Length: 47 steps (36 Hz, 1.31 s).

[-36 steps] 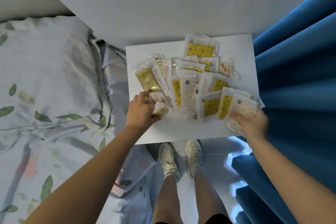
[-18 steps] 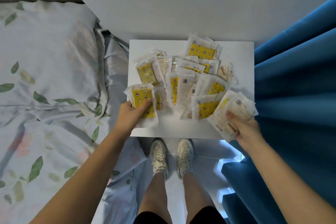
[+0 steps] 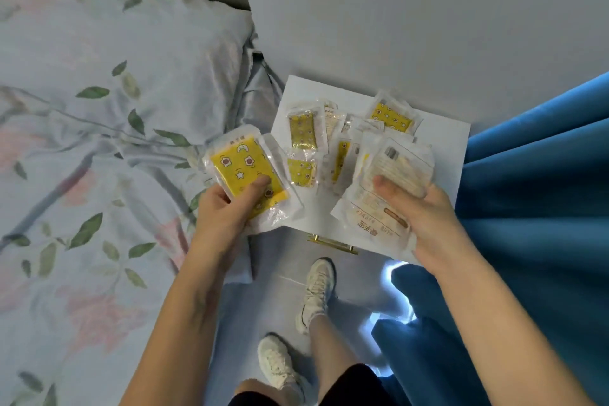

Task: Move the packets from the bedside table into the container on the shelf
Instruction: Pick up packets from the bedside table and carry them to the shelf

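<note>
Left hand [image 3: 227, 208] grips a yellow packet [image 3: 245, 175], thumb curled over its glossy front, fingers hidden under it. Clear crinkly plastic wrap, flat rectangle, yellow print with stars, flowers, a moon. Right hand [image 3: 425, 211] holds a stack of packets [image 3: 385, 181] fanned back-side up, thumb pressed on top; pale printed labels, barcode at the far end, translucent film.

Between the two grips, a bit beyond them, the remaining packets [image 3: 329, 145] lie overlapped on the white bedside table [image 3: 441, 135], smooth matte top, brass drawer handle [image 3: 333, 242] below the near edge. Left of the left hand: soft wrinkled floral bedding [image 3: 99, 142]. Right of the right hand: folded blue curtain [image 3: 534, 191].

Versus half a second ago: both hands have lifted their packets up off the table, nearer the camera; the pile on the table looks unchanged. Container and shelf out of view.
</note>
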### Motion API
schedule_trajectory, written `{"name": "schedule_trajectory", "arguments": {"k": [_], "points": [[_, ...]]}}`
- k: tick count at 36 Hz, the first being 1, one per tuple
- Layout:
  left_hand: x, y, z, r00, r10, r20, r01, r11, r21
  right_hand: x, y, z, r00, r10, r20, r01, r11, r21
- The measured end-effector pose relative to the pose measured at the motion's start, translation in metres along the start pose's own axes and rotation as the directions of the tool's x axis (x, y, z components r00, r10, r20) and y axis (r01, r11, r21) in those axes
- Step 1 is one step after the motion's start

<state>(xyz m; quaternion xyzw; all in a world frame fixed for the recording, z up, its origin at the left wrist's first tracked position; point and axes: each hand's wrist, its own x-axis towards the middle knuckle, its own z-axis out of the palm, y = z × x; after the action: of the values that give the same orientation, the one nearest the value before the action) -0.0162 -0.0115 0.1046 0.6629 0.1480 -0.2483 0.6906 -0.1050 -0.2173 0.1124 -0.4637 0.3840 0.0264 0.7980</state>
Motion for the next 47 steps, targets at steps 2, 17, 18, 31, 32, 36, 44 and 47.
{"name": "schedule_trajectory", "arguments": {"k": [2,17,18,31,32,36,44,47], "points": [[-0.017,0.01,-0.017,0.997,0.047,-0.065,-0.05,0.998,-0.041,-0.017,-0.003,0.02,0.999,-0.029,0.035,0.03,0.999,-0.027],[-0.279,0.041,-0.215,0.887,0.323,-0.33,-0.387,0.91,-0.149,-0.245,0.046,0.182,0.894,-0.213,0.395,0.321,0.919,-0.23],[-0.306,0.04,-0.23,0.871,0.332,-0.363,-0.405,0.902,-0.147,-0.269,0.054,0.192,0.878,-0.209,0.43,0.33,0.916,-0.229],[-0.625,0.023,-0.39,0.53,0.269,-0.804,-0.587,0.801,-0.119,-0.539,0.173,0.332,0.57,0.092,0.817,0.404,0.834,-0.376],[-0.644,0.02,-0.399,0.495,0.259,-0.829,-0.607,0.786,-0.116,-0.554,0.182,0.344,0.536,0.124,0.835,0.41,0.827,-0.386],[-0.705,-0.002,-0.427,0.362,0.186,-0.913,-0.633,0.769,-0.094,-0.601,0.218,0.38,0.431,0.235,0.871,0.381,0.827,-0.413],[-0.791,-0.055,-0.479,0.08,-0.035,-0.996,-0.659,0.747,-0.08,-0.683,0.309,0.433,0.238,0.446,0.863,0.398,0.766,-0.505],[-0.811,-0.062,-0.5,0.009,-0.095,-0.995,-0.68,0.729,-0.075,-0.703,0.334,0.459,0.171,0.499,0.85,0.408,0.749,-0.522]]}}
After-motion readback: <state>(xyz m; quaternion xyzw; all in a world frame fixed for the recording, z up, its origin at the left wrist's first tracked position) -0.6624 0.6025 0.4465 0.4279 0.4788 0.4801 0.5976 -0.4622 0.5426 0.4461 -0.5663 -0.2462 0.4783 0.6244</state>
